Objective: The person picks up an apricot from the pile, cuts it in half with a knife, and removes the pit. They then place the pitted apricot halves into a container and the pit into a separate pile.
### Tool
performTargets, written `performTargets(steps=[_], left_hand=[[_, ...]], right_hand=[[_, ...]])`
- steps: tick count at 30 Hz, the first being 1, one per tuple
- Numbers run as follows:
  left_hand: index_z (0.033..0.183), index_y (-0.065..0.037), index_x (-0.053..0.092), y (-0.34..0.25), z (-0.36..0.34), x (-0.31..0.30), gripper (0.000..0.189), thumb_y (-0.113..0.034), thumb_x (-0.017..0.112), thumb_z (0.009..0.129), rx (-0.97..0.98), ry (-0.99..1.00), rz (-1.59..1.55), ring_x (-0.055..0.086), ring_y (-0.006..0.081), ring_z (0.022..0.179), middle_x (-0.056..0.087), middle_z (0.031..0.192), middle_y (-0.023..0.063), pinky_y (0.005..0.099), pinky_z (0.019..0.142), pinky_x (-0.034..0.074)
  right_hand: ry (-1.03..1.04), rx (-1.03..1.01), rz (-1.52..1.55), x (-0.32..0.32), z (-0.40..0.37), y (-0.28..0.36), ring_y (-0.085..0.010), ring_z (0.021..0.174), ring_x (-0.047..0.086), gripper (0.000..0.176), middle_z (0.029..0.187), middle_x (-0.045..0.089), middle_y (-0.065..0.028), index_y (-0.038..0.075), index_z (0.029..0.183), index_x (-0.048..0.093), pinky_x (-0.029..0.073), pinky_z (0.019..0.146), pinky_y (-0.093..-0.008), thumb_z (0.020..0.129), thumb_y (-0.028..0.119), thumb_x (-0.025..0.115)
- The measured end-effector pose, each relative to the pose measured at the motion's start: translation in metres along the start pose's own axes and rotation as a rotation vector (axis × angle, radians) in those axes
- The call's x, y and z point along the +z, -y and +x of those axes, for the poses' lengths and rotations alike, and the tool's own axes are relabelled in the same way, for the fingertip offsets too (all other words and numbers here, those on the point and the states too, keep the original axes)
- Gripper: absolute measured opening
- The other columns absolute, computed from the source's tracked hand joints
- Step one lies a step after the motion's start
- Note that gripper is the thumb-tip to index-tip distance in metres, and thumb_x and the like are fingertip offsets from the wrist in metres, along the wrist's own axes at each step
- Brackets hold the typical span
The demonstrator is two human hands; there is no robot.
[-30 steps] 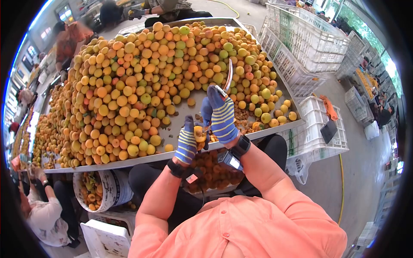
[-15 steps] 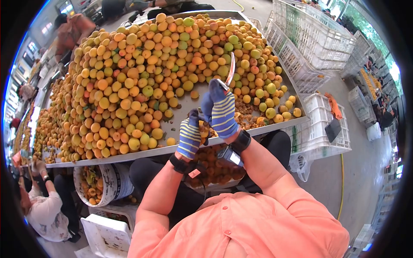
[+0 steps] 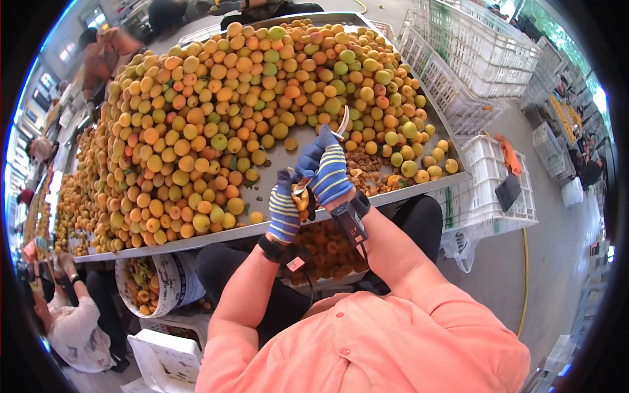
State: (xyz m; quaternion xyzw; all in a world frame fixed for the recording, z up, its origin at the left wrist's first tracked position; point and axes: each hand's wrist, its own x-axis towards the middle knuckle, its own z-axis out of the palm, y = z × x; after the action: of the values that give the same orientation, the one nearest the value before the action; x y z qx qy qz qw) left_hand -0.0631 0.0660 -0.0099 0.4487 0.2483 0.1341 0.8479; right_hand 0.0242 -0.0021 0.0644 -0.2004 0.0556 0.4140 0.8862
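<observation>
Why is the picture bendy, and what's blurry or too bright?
Head view: everything curves toward black corners, likely a wide lens; head view: a far person, upper left, looks smeared; head view: glare whitens the far-right window; head view: left hand and right hand look sharper.

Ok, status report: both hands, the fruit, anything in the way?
Left hand holding fruit, apparently cut open. Right hand gripping curved metal tool. Fruit heap beyond the hands; no obstruction visible.
</observation>
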Motion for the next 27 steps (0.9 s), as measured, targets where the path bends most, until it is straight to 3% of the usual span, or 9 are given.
performTargets(steps=[6,9,11,14,20,22,23,25,27], left_hand=[[0.065,-0.007,0.057,-0.009,0.003,0.002,0.070,-0.069,0.035,0.086,0.087,-0.097,0.128,0.044,0.0147,0.033,0.049,0.049,0.0040,0.0246,0.030,0.030],[0.070,-0.007,0.059,-0.015,0.007,-0.012,0.069,-0.072,0.041,0.082,-0.059,-0.020,0.022,0.049,0.0150,0.037,0.054,0.052,0.0041,0.0245,0.033,0.039],[0.088,-0.002,0.060,0.014,0.041,-0.028,0.069,-0.069,0.045,0.082,0.040,0.042,-0.205,0.064,0.0225,0.066,0.065,0.080,0.0121,0.0325,0.060,0.055],[0.071,-0.009,0.060,0.014,0.039,-0.025,0.065,-0.070,0.039,0.084,-0.138,0.076,-0.198,0.053,0.0197,0.047,0.058,0.059,0.0046,0.0309,0.042,0.043],[0.092,-0.009,0.061,-0.029,-0.037,0.004,0.045,-0.051,0.046,0.092,-0.134,0.104,0.089,0.059,0.0148,0.057,0.062,0.070,0.0038,0.0236,0.049,0.048],[0.109,-0.007,0.055,-0.020,-0.033,-0.020,0.030,-0.019,0.061,0.082,-0.012,0.362,0.250,0.059,0.0115,0.072,0.063,0.087,0.0033,0.0224,0.061,0.047],[0.117,-0.006,0.053,-0.016,-0.031,-0.032,0.044,-0.003,0.069,0.076,0.064,0.483,0.315,0.059,0.0098,0.079,0.064,0.095,0.0031,0.0218,0.067,0.047],[0.115,-0.007,0.057,-0.021,-0.044,-0.023,0.032,-0.011,0.063,0.084,0.667,0.564,0.803,0.059,0.0113,0.070,0.064,0.086,0.0023,0.0225,0.060,0.047],[0.114,-0.007,0.054,-0.027,-0.052,-0.026,0.044,0.001,0.068,0.073,0.257,0.594,0.683,0.054,0.0058,0.080,0.063,0.094,0.0008,0.0216,0.066,0.047]], right_hand=[[0.102,-0.025,-0.392,-0.002,-0.001,0.027,-0.0087,0.044,0.039,0.039,0.053,0.038,0.0046,0.017,0.062,0.041,0.033,0.040,-0.0250,0.087,0.037,0.064],[0.220,-0.681,-1.179,-0.016,-0.002,0.011,-0.0116,0.050,0.049,0.035,0.058,0.050,-0.0004,0.010,0.066,0.048,0.040,0.045,-0.0280,0.083,0.032,0.069],[0.300,-0.767,-1.860,-0.005,-0.034,0.015,-0.0291,0.064,0.063,0.024,0.067,0.061,-0.0119,0.006,0.089,0.061,0.047,0.057,-0.0384,0.077,0.023,0.071],[0.405,-0.754,-2.255,-0.004,-0.050,0.011,-0.0349,0.063,0.058,0.018,0.067,0.059,-0.0144,0.007,0.082,0.060,0.046,0.054,-0.0411,0.075,0.023,0.066],[0.623,-0.659,-2.217,-0.027,-0.051,0.011,-0.0361,0.063,0.058,0.016,0.067,0.059,-0.0150,0.008,0.088,0.060,0.047,0.056,-0.0421,0.076,0.018,0.062],[0.661,-0.611,-2.234,-0.028,-0.055,0.014,-0.0350,0.067,0.061,0.022,0.072,0.061,-0.0148,0.009,0.093,0.060,0.048,0.058,-0.0417,0.078,0.024,0.064],[0.686,-0.581,-2.238,-0.029,-0.056,0.013,-0.0344,0.069,0.062,0.025,0.074,0.063,-0.0148,0.009,0.095,0.060,0.049,0.059,-0.0415,0.078,0.027,0.065],[0.703,-0.474,-2.198,-0.018,-0.064,0.013,-0.0349,0.071,0.062,0.028,0.079,0.065,-0.0147,0.011,0.104,0.060,0.050,0.061,-0.0410,0.078,0.020,0.063],[0.731,-0.437,-2.203,-0.024,-0.061,0.012,-0.0345,0.072,0.063,0.029,0.082,0.065,-0.0146,0.012,0.105,0.061,0.050,0.063,-0.0404,0.077,0.019,0.064]])
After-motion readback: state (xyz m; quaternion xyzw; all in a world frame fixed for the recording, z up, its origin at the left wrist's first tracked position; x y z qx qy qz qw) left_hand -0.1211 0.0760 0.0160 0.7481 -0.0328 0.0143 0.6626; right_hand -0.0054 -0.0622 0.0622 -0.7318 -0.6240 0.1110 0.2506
